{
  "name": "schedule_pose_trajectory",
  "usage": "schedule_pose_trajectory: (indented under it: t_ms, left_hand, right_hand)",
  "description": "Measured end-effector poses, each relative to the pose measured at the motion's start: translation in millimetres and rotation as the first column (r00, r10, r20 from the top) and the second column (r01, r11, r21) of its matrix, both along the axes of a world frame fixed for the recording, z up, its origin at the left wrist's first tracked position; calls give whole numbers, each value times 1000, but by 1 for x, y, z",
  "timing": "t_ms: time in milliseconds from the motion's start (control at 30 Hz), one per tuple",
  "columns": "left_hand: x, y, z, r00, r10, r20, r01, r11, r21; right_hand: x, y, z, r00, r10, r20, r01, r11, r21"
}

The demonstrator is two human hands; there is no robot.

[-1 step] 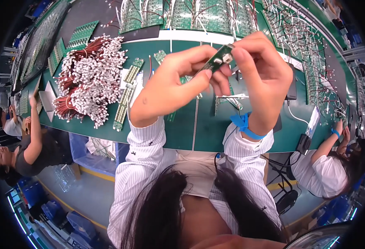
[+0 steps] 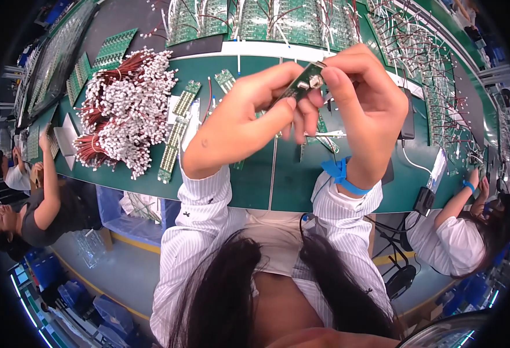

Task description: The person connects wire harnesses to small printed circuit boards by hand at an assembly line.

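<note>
Your left grip (image 2: 237,124) is closed, thumb against fingers, on the lower end of a small green circuit board (image 2: 298,85). Your right grip (image 2: 372,104) is down to a narrow pinch, thumb and forefinger at the board's upper end, just beside a white connector (image 2: 316,81). That board sits tilted between your hands, up off the green table (image 2: 252,188). On your right wrist, a blue band (image 2: 356,188); left of you, narrow boards (image 2: 171,151), then heaped white-tipped red wires (image 2: 121,116).
</note>
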State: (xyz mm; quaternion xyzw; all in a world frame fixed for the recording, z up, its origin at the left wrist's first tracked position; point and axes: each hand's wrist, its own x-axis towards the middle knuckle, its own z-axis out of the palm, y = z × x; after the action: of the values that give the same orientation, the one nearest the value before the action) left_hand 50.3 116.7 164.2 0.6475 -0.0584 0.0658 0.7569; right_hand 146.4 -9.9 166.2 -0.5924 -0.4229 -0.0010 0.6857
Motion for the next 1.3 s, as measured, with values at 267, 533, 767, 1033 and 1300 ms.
schedule_pose_trajectory:
  t_ms: [267,533,767,1033,1300]
  left_hand:
    - [-5,-7,5,1000,26,2,-25,977,-212]
    - [-4,-7,1,990,114,77,-97,976,-196]
    - [-3,-9,2,988,128,88,-107,971,-215]
    - [-1,-9,1,985,146,89,-119,958,-262]
    - [0,-14,6,976,204,75,-166,922,-350]
  right_hand:
    - [-7,-3,8,995,-8,-98,15,998,67]
    - [-9,-4,8,988,-8,-157,25,994,106]
    - [-8,-3,6,988,2,-151,18,991,133]
    - [-6,-6,4,989,-45,138,53,997,-51]
    - [-18,-1,4,992,71,-103,-66,997,47]
